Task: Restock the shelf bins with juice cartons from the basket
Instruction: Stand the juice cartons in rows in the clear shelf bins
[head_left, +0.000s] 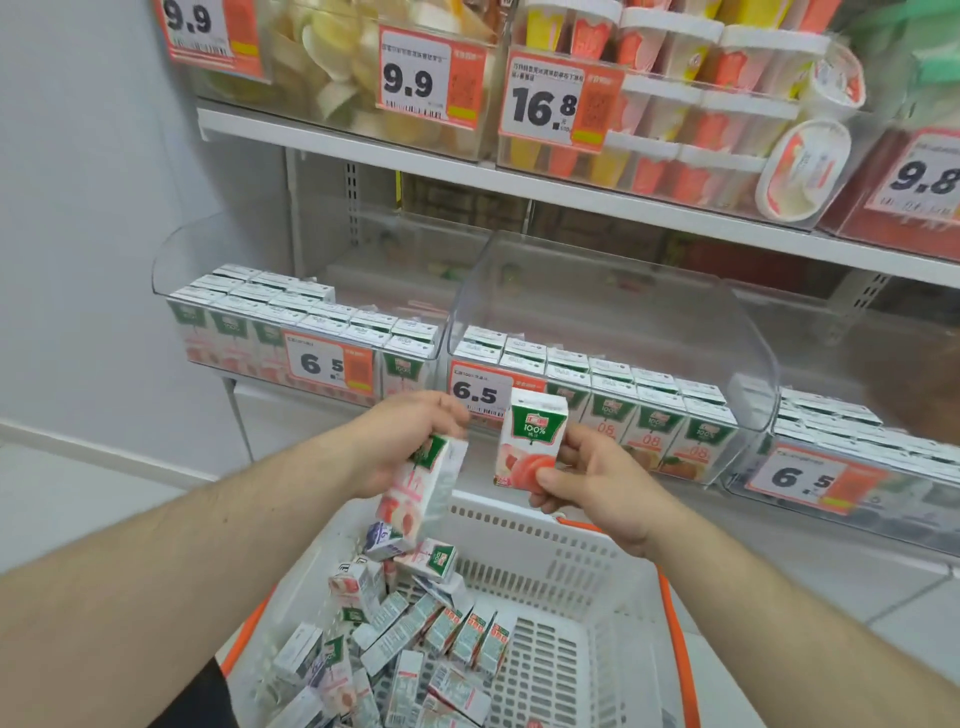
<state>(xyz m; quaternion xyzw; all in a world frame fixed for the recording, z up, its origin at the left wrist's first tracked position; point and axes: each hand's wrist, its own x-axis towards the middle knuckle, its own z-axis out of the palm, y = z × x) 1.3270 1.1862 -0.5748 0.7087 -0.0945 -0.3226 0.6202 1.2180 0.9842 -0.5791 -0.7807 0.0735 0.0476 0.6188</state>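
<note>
My left hand (400, 441) grips a juice carton (423, 488) from above, tilted, just over the white basket (613, 566). My right hand (587, 478) pinches a second carton (530, 441) upright, its green "100%" label and peach picture facing me, in front of the middle clear shelf bin (613, 312). Several loose cartons (405, 639) lie jumbled in the basket's left half. Rows of the same cartons fill the left bin (171, 260) and the front of the middle bin.
A third bin (852, 467) with a 6.5 price tag sits at the right. The shelf above (467, 171) carries clear bins of cups and tubs with price tags. The basket has orange handles (675, 623). A pale wall stands on the left.
</note>
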